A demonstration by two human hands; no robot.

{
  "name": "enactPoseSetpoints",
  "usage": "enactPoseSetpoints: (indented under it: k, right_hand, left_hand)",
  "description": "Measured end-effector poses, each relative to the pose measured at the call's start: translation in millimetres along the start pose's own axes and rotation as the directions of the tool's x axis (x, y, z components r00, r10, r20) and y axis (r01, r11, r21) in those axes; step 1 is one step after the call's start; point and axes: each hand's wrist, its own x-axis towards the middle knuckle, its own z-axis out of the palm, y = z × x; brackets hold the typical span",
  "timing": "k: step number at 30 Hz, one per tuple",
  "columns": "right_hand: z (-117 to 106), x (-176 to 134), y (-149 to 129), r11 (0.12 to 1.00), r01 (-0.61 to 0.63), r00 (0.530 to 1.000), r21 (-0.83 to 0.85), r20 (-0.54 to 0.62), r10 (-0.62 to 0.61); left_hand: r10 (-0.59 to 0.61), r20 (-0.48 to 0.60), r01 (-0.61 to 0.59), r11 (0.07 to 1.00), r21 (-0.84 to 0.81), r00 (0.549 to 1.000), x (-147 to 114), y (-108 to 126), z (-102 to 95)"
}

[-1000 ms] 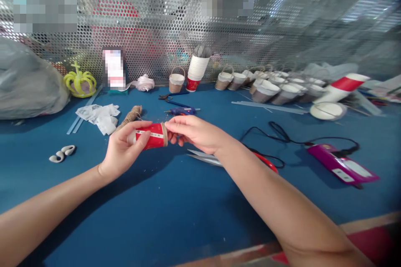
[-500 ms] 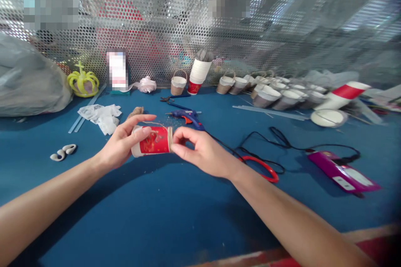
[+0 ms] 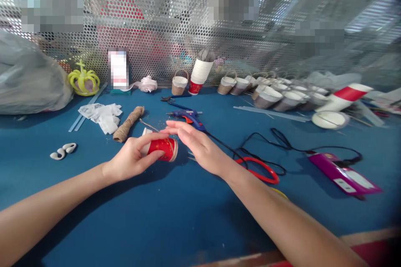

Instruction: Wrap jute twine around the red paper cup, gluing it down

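My left hand (image 3: 130, 157) is wrapped round a red and white paper cup (image 3: 159, 147) lying on its side above the table, its end tilted to the right. Thin twine crosses the red wall near that end and runs back towards a roll of brown twine (image 3: 129, 125). Just beyond the cup is my right hand (image 3: 202, 148), palm turned down and fingers stretched out over the cup's upper right side. Whether its fingertips touch the twine I cannot tell. A blue glue gun (image 3: 191, 120) lies behind the right hand.
Scissors with red handles (image 3: 263, 171) lie partly under my right forearm, near a black cable and a purple power strip (image 3: 343, 174). Pliers (image 3: 175, 101), stacked paper cups (image 3: 200, 73) and several small twine-wrapped buckets (image 3: 266, 96) stand or lie further back. A perforated metal screen (image 3: 156, 21) rises behind.
My right hand has let go of the cup's rim and moved up, its fingers now stretched out. My left hand and the cup have shifted right and slightly down, uncovering the twine roll.
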Motion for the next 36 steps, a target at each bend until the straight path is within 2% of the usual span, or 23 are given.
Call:
enactPoseSetpoints:
  k: [4,6,8,9,10,11,13,15,19,22,26,29,32,36]
  right_hand:
    - [5.4,3.3,5.2,0.962,-0.116,0.993,0.247,0.054,0.106]
    - [-0.1,9.1,6.8,0.946,-0.141,0.990,0.292,0.047,0.133]
    - [-13.3,18.5,9.7,0.979,-0.162,0.985,0.124,-0.040,0.168]
    - [-22.2,24.2,12.5,0.980,-0.197,0.975,-0.034,-0.114,0.192]
    - [-31.9,30.2,16.3,0.925,-0.278,0.949,-0.260,-0.220,0.223]
    - [-41.8,36.2,21.3,0.877,-0.340,0.924,-0.339,-0.292,0.245]
    - [-58.6,46.8,33.5,0.800,-0.429,0.887,-0.419,-0.362,0.287]
    - [-68.2,54.5,46.6,0.734,-0.493,0.865,-0.467,-0.354,0.355]
    - [-66.8,62.3,65.0,0.684,-0.549,0.836,-0.481,-0.331,0.438]
    - [-61.8,63.1,66.9,0.711,-0.563,0.822,-0.421,-0.373,0.430]
    - [-62.2,50.8,48.4,0.831,-0.492,0.838,-0.258,-0.398,0.373]
    - [-63.7,30.1,24.0,0.907,-0.398,0.885,-0.138,-0.318,0.340]
    - [-60.9,7.4,5.8,0.932,-0.360,0.918,0.040,-0.166,0.361]
    - [-51.8,-13.2,0.6,0.957,-0.282,0.949,0.067,-0.126,0.288]
  left_hand:
    - [-0.028,0.074,0.022,0.997,0.078,0.997,-0.1,2.2,0.8]
    - [-0.048,0.097,0.038,0.994,0.102,0.994,0.4,4.2,1.0]
    - [-0.057,0.095,0.048,0.994,0.095,0.994,1.1,5.9,0.9]
    - [-0.063,0.095,0.054,0.994,0.090,0.993,1.5,6.6,0.7]
    - [-0.074,0.098,0.065,0.994,0.093,0.992,2.0,7.4,0.2]
    - [-0.088,0.108,0.076,0.992,0.104,0.990,2.5,8.3,-0.6]
    - [-0.117,0.133,0.098,0.985,0.145,0.984,3.6,10.2,-2.9]
    - [-0.142,0.164,0.111,0.977,0.182,0.976,4.9,12.1,-5.4]
    - [-0.188,0.187,0.141,0.961,0.237,0.964,6.7,13.4,-8.0]
    - [-0.192,0.169,0.155,0.965,0.209,0.967,7.2,12.9,-7.3]
    - [-0.190,0.152,0.161,0.969,0.187,0.970,7.5,13.6,-6.7]
    - [-0.162,0.133,0.136,0.973,0.186,0.978,7.9,14.6,-7.5]
    - [-0.138,0.162,0.109,0.978,0.178,0.977,8.6,14.6,-8.9]
    - [-0.127,0.226,0.094,0.984,0.150,0.966,10.0,14.2,-10.6]
